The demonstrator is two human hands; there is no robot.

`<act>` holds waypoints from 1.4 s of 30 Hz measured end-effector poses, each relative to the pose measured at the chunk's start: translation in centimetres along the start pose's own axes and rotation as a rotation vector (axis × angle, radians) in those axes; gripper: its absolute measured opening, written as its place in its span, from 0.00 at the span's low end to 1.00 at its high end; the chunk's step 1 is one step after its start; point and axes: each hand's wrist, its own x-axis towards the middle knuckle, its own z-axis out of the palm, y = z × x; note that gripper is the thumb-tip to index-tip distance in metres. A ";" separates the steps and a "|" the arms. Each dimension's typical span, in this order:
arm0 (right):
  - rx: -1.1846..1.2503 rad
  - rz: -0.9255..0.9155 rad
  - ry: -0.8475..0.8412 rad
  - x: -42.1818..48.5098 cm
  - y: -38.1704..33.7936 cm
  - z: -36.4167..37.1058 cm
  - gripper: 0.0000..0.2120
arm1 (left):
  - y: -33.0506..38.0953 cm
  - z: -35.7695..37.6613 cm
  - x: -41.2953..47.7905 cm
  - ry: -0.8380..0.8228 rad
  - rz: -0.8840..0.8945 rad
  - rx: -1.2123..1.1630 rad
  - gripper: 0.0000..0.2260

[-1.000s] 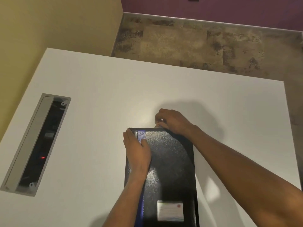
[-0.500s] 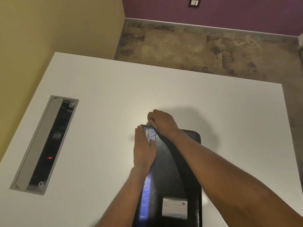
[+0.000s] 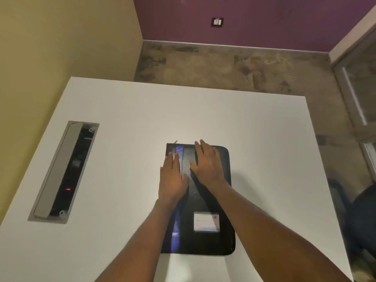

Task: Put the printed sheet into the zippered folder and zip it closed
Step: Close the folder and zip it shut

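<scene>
Lying flat on the counter (image 3: 122, 110), the stiff, slick folder (image 3: 205, 202) suits a pinch at its 11 o'clock pull (image 3: 175, 141), both grips, left (image 3: 173, 178) and right (image 3: 207, 163), splayed empty on it.

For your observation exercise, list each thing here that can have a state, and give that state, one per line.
Zippered folder: closed, flat on the white table.
Zip pull: at the far left corner.
Left hand: open, flat on the folder.
Right hand: open, flat on the folder.
Cable box: lid open, red light on.
</scene>
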 end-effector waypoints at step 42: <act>0.537 0.801 -0.110 -12.5 1.6 3.4 0.31 | -7.6 -2.7 -3.1 -0.025 -0.535 -0.205 0.25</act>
